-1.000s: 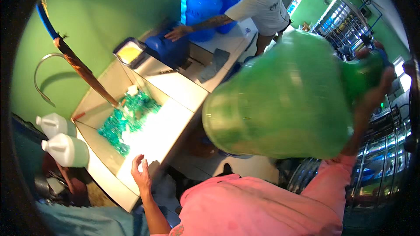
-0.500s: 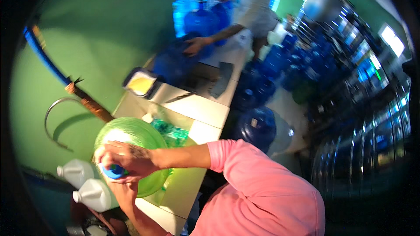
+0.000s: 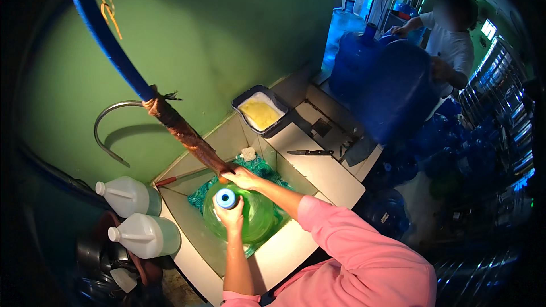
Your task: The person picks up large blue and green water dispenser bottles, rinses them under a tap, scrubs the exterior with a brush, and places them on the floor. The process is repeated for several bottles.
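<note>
Your left hand [image 3: 232, 216] wraps its fingers around the blue-capped neck of the green water jug [image 3: 242, 216], which stands upright inside the tiled sink [image 3: 187, 224]. Your right hand [image 3: 242, 178], just above the jug, grips the end of the brown-wrapped hose [image 3: 182, 131]. Two white jugs [image 3: 139, 216] sit left of the sink.

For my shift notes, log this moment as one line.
left hand: on green jug's blue cap | right hand: at hose end | jug in sink
</note>
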`<state>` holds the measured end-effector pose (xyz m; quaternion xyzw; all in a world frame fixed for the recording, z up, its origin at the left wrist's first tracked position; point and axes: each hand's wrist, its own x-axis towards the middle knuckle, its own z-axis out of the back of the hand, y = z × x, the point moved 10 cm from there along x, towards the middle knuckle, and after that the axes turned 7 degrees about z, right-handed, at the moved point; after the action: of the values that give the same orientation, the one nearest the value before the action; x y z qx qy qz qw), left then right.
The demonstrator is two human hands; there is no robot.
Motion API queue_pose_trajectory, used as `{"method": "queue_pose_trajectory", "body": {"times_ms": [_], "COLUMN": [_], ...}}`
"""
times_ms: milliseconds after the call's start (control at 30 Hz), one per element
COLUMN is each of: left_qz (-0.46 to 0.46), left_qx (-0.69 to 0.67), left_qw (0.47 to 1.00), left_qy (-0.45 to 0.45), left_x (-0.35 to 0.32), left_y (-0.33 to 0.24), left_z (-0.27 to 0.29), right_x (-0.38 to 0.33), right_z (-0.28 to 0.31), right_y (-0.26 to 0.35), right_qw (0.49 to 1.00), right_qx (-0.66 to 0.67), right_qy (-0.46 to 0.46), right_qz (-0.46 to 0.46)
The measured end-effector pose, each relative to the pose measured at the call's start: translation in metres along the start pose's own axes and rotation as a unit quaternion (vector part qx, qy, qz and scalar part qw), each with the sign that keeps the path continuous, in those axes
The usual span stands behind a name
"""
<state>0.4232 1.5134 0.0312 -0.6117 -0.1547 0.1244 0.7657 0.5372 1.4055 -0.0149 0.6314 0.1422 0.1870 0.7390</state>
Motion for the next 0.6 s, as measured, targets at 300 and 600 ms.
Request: {"method": "queue_pose_trajectory", "body": {"times_ms": [300, 600], "left_qz": [-0.026, 0.018], "left_qx": [-0.042, 0.128], "left_qw": [0.998, 0.988], "left_qy": [-0.030, 0.089], "left_x": [0.019, 0.012], "left_y": [0.041, 0.038], "left_z": [-0.020, -0.016], "right_x": [-0.003, 0.079], "right_z": [0.038, 0.224], "right_y": [0.054, -0.019], "right_qw": [0.978, 0.848], "right_qx": [-0.160, -0.515], "right_qy": [0.002, -0.083], "right_qz": [0.133, 0.093]}}
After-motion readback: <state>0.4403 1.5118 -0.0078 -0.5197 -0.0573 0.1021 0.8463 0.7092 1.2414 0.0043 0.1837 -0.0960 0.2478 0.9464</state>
